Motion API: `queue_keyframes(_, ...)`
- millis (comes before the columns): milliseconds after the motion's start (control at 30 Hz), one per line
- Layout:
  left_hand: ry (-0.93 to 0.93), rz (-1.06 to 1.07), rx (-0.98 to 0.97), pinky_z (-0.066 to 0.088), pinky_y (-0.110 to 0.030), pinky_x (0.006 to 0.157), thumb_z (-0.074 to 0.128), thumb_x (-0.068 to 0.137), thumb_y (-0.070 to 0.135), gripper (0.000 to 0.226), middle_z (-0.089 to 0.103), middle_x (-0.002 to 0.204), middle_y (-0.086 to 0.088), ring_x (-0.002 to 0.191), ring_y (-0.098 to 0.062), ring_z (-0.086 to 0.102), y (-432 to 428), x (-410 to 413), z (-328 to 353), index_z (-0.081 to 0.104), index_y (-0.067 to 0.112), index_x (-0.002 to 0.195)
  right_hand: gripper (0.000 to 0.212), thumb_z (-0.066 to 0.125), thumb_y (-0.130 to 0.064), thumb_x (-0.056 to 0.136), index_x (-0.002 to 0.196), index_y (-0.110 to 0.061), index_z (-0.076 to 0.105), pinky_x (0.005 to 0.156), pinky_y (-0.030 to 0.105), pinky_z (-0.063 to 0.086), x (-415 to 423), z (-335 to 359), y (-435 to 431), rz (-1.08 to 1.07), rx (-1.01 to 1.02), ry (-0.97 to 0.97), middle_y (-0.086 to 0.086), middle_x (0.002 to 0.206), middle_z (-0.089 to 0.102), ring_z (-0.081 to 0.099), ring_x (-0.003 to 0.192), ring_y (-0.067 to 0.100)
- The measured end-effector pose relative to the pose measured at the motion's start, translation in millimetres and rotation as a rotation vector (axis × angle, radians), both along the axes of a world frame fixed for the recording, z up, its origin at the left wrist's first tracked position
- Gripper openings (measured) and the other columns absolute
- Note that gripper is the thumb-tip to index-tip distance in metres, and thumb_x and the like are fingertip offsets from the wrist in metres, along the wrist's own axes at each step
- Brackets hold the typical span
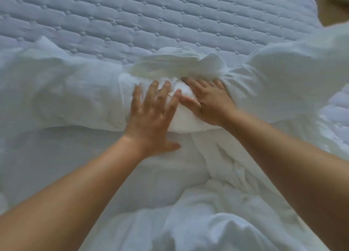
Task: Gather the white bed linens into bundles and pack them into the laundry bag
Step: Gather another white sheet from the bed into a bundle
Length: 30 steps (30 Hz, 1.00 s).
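Linens (79,92) bunched in a long ridge across the quilted mattress (151,18), more rumpled at the near edge. Left hand (153,116) flat on the ridge, fingers spread and straight. Right hand (209,101) just beside it (thumb toward the left fingertips), fingers extended, pressing into the folds.

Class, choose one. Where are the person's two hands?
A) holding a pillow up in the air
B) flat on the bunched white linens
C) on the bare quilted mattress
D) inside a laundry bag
B: the left hand and right hand lie with fingers extended on the white linens.
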<state>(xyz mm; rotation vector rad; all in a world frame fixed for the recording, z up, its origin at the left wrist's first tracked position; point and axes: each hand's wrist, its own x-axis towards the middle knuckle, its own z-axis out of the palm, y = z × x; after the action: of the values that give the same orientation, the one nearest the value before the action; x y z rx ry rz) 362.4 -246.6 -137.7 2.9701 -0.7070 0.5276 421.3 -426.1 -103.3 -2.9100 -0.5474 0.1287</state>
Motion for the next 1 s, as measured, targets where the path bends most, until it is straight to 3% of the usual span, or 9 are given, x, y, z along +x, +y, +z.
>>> queue_keyframes(100, 0.241, 0.11, -0.009, 0.023, -0.061, 0.108, 0.081, 0.043, 0.061, 0.124, 0.041, 0.144, -0.018, 0.131, -0.039, 0.04, -1.1, 44.8, 8.7, 0.023, 0.018, 0.143, 0.059, 0.026, -0.054, 0.092, 0.119, -0.015, 0.06, 0.098, 0.036, 0.031, 27.4, -16.0, 9.6, -0.149, 0.108, -0.105, 0.013, 0.124, 0.052, 0.044, 0.117, 0.031)
queue_keyframes(200, 0.409, 0.118, -0.038, 0.026, -0.042, 0.107, 0.074, 0.054, 0.067, 0.113, 0.038, 0.145, -0.004, 0.13, -0.029, 0.038, -0.6, 84.3, 11.6, 0.023, 0.027, 0.147, 0.055, 0.026, -0.038, 0.088, 0.092, 0.003, 0.064, 0.08, 0.043, 0.041, 47.6, -28.8, 20.5, -0.238, 0.185, -0.321, 0.026, 0.1, 0.058, 0.052, 0.099, 0.039)
queue_keyframes(367, 0.535, 0.152, -0.197, 0.041, -0.035, 0.095, 0.079, 0.05, 0.064, 0.095, 0.056, 0.131, 0.0, 0.119, -0.025, 0.052, 4.1, 112.1, 15.1, 0.042, 0.035, 0.133, 0.057, 0.025, -0.049, 0.093, 0.096, -0.003, 0.06, 0.073, 0.038, 0.033, 62.5, -17.0, 27.1, -0.22, 0.166, -0.3, 0.017, 0.099, 0.064, 0.057, 0.095, 0.034)
queue_keyframes(500, 0.628, 0.158, -0.222, 0.042, -0.028, 0.074, 0.082, 0.053, 0.049, 0.065, 0.066, 0.104, 0.003, 0.101, -0.022, 0.06, 3.1, 110.1, 40.5, 0.058, 0.031, 0.111, 0.095, 0.037, -0.082, 0.061, 0.125, -0.014, 0.051, 0.1, 0.043, 0.031, 25.4, 2.0, 24.2, -0.044, 0.086, -0.051, 0.01, 0.125, 0.057, 0.051, 0.115, 0.029)
queue_keyframes(600, 0.688, 0.15, -0.268, 0.046, -0.028, 0.07, 0.082, 0.052, 0.043, 0.048, 0.068, 0.09, 0.005, 0.088, -0.017, 0.062, 5.8, 98.8, 52.0, 0.067, 0.028, 0.095, 0.12, 0.07, -0.071, 0.054, 0.147, -0.015, 0.019, 0.112, 0.049, 0.019, 7.2, 18.7, 21.7, 0.069, -0.148, 0.104, 0.008, 0.146, 0.034, 0.034, 0.132, 0.03)
queue_keyframes(733, 1.017, 0.214, -0.38, 0.056, -0.033, 0.075, 0.086, 0.045, 0.043, 0.052, 0.071, 0.086, 0.002, 0.081, -0.018, 0.067, 28.7, 79.9, 75.4, 0.072, 0.024, 0.091, 0.092, 0.08, -0.051, 0.06, 0.135, -0.024, 0.034, 0.086, 0.033, 0.04, -3.9, 53.7, 36.1, 0.056, -0.107, 0.191, -0.002, 0.118, 0.054, 0.054, 0.106, 0.024)
queue_keyframes(867, 1.503, 0.318, -0.353, 0.058, -0.037, 0.079, 0.087, 0.048, 0.043, 0.06, 0.075, 0.09, 0.002, 0.081, -0.019, 0.072, 71.0, 35.2, 96.0, 0.067, 0.026, 0.102, 0.059, 0.081, -0.046, 0.065, 0.114, -0.03, 0.053, 0.074, 0.028, 0.035, -24.9, 74.9, 69.6, 0.029, 0.057, 0.619, -0.009, 0.103, 0.056, 0.052, 0.096, 0.015)
queue_keyframes(933, 1.418, 0.279, -0.381, 0.056, -0.034, 0.08, 0.083, 0.046, 0.054, 0.064, 0.073, 0.095, 0.003, 0.085, -0.017, 0.07, 82.9, 7.6, 90.7, 0.067, 0.027, 0.102, 0.046, 0.08, -0.046, 0.065, 0.1, -0.028, 0.057, 0.069, 0.03, 0.04, -37.6, 69.0, 83.9, 0.075, 0.025, 0.665, -0.006, 0.095, 0.06, 0.054, 0.089, 0.016)
queue_keyframes(1000, 0.965, 0.211, -0.339, 0.049, -0.036, 0.082, 0.073, 0.058, 0.062, 0.066, 0.068, 0.106, -0.001, 0.096, -0.023, 0.063, 84.2, -22.6, 75.6, 0.064, 0.023, 0.111, 0.037, 0.08, -0.043, 0.064, 0.089, -0.023, 0.062, 0.071, 0.031, 0.045, -41.2, 60.5, 86.0, 0.029, 0.11, 0.669, -0.004, 0.087, 0.064, 0.059, 0.086, 0.018)
